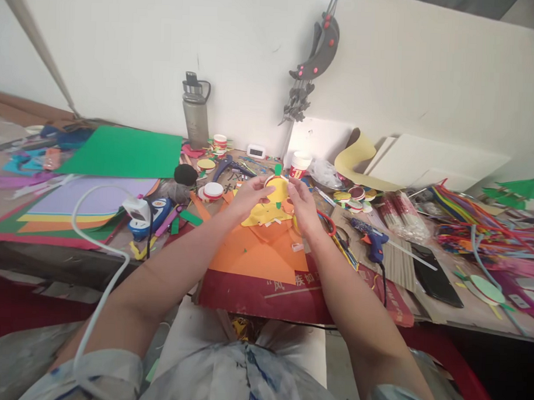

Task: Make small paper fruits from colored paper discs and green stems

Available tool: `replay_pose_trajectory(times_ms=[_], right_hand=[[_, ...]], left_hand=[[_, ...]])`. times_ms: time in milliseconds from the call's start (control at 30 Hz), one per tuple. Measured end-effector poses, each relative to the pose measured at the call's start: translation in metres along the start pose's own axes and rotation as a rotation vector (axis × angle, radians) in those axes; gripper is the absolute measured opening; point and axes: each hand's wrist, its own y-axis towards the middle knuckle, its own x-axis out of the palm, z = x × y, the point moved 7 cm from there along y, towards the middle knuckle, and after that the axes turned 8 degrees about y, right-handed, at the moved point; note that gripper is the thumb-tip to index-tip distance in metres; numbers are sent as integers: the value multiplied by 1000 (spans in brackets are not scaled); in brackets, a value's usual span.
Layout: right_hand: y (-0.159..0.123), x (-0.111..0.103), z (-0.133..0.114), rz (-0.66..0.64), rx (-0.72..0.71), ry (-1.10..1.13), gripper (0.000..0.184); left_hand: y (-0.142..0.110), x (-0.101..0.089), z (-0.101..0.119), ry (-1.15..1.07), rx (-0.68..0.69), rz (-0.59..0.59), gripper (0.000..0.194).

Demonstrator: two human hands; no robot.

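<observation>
Between my two hands is a round yellow paper disc [276, 190] with green tabs at its top and bottom and a whitish rim. My left hand [252, 198] pinches its left edge, thumb on the yellow face. On the opposite edge, the fingers of my right hand [301, 202] close on the disc. Beneath the hands lie yellow paper scraps [266, 216] and orange sheets [243, 254], spread over a dark red board [263, 299]. A red-and-white paper cup [300, 162] stands just behind the disc.
On the right are a blue glue gun [373, 239], a black phone [437, 276] and colourful pipe cleaners [463, 230]. To the left sit a power strip [150, 218] with a white cable, a green sheet [124, 151] and stacked coloured paper. A grey bottle [195, 113] stands against the wall.
</observation>
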Motion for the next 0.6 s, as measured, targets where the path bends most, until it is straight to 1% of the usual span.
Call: replay_pose_trajectory(times_ms=[133,233,367,467,533,600], right_hand=[[0,5,-5,-70,33,166,56],[-2,7,-9,-78,53,246,51],[-3,7,-13,-75,63,297,51],[-1,6,-14,-70,62,285,55],[-1,5,-15,-50,52,274,58],[0,2,-13,-15,60,271,60]], left_hand=[[2,2,3,40,97,-37,46],[1,4,5,64,122,-70,46],[1,5,6,61,99,-101,48],[0,4,6,48,77,-87,46],[1,2,6,-6,51,-71,46],[2,0,2,-93,-7,-53,45]])
